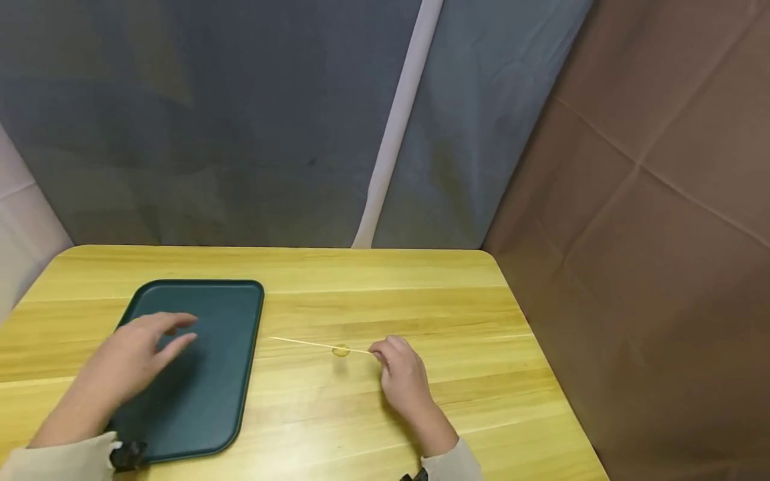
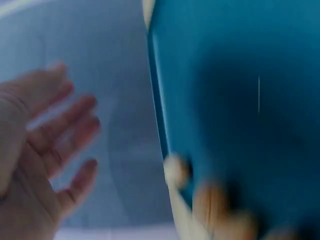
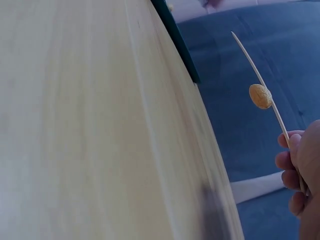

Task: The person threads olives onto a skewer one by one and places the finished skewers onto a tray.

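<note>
My right hand (image 1: 404,377) pinches one end of a thin wooden skewer (image 1: 295,341) above the table. Partway along the skewer sits a small tan oval piece (image 3: 260,96) with a wrinkled surface; its kind is unclear. The skewer's pointed tip extends leftward, free, in the head view. Over the dark green tray (image 1: 210,401) hovers my left hand (image 1: 135,351), thumb and fingers apart and nothing between them. In the left wrist view, several blurred, rounded tan things (image 2: 210,200) show at the tray's side; I cannot tell what they are.
The tray lies on the left part of a light wooden table (image 1: 481,321). Grey-blue cloth (image 1: 240,133) with a pale strip (image 1: 397,127) hangs behind the table, and brown cloth (image 1: 662,267) hangs along the right side.
</note>
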A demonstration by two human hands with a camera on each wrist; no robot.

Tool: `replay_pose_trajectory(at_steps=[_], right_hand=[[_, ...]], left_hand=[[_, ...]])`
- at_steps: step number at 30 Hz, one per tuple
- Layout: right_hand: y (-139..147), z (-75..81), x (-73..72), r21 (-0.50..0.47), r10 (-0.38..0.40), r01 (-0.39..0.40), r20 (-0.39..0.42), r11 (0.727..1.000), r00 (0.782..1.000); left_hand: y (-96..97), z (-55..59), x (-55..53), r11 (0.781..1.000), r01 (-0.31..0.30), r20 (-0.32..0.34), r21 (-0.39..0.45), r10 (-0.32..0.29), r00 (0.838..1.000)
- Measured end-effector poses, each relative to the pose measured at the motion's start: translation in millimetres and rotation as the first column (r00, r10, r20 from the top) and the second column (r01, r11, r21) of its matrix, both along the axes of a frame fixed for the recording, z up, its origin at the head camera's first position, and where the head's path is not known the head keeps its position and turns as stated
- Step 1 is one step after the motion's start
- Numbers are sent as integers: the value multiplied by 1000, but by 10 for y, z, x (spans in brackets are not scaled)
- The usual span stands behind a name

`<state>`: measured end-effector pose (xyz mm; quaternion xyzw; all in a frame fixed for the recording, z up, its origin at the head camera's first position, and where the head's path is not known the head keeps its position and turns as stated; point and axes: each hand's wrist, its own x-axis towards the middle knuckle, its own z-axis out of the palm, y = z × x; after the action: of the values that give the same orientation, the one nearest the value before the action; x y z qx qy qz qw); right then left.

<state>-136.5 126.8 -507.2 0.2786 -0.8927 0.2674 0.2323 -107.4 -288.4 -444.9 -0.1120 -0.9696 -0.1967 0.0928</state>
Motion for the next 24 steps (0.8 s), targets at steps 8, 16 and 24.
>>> replay_pose_trajectory(at_steps=[8,16,24], right_hand=[[91,1,-23,16,-34,33,24,999,999],[110,-28,-15,18,-30,29,19,999,999],[115,-34,-57,16,-34,34,-4,999,999]], left_hand=[[-781,-181,-292,975,-148,199,-166,180,963],[-913,-363,-364,951,-100,252,-292,178,951],[-894,-387,-367,976,-107,213,-189,148,966]])
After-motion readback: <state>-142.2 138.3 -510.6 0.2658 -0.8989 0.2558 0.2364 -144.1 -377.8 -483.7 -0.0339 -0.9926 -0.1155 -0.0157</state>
